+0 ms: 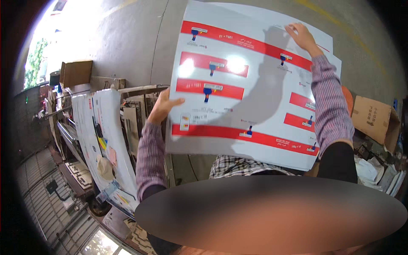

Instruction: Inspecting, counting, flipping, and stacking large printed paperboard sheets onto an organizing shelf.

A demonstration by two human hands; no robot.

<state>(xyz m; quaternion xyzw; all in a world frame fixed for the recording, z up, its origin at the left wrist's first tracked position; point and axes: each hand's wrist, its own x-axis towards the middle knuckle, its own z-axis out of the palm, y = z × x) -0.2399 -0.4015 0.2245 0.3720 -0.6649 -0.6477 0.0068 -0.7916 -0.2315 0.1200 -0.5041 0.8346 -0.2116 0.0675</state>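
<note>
A stack of large white printed sheets [259, 102] with red bands and small blue figures slants in front of me. My left hand [161, 105] grips its left edge, thumb lying on top and the other fingers hidden behind. Over the far right part of the stack is my right hand [301, 39], its fingers loosely bent and slightly apart. The fingertips are at the sheet surface; whether they touch it I cannot tell. Along the far and right edges the sheets are offset from one another.
To the left stands a white-topped surface [87, 127] with a glove-like cloth [105, 167], a clear plastic bottle [107, 191] and pens. Behind it is a brown carton [76, 73]. Another open carton [374, 121] stands at the right, above piled papers [369, 170].
</note>
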